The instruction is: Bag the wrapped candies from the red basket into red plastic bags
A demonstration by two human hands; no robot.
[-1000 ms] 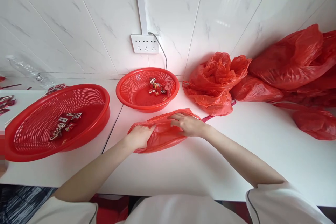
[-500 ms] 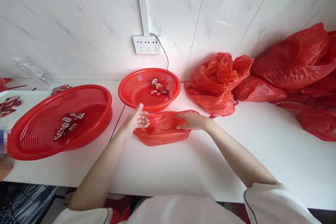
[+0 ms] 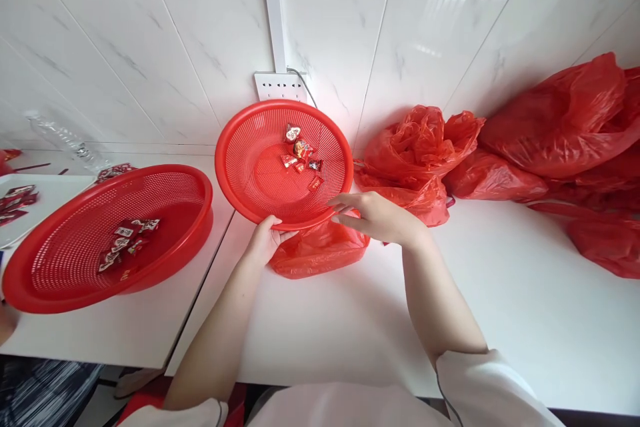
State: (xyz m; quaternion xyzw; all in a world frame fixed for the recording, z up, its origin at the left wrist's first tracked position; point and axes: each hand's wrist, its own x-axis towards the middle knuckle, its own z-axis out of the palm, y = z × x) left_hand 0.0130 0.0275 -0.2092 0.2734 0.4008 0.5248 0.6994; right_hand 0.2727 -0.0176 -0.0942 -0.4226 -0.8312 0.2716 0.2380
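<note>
My left hand [image 3: 266, 240] grips the near rim of a round red plastic basket [image 3: 240, 173], thumb over the edge and fingers underneath. The basket is tilted, its near side raised off the table above a red plastic bag [image 3: 320, 255]. Several small wrapped candies [image 3: 301, 150] lie inside the basket. My right hand [image 3: 377, 215] is at the basket's near right rim, fingers stretched out and apart; whether it touches the rim I cannot tell. The red bag lies open on the table beneath, partly hidden by the basket.
A larger red basket [image 3: 197, 213] with several wrapped candies stands at left. Beyond it are a white tray [image 3: 55, 190] and a clear plastic bottle [image 3: 65, 137]. Filled red bags [image 3: 565, 120] are piled at right. A power socket [image 3: 280, 85] is on the tiled wall.
My left hand has moved from the bag to the basket rim and closed on it. The basket has come up and tilted. My right hand has left the bag for the rim.
</note>
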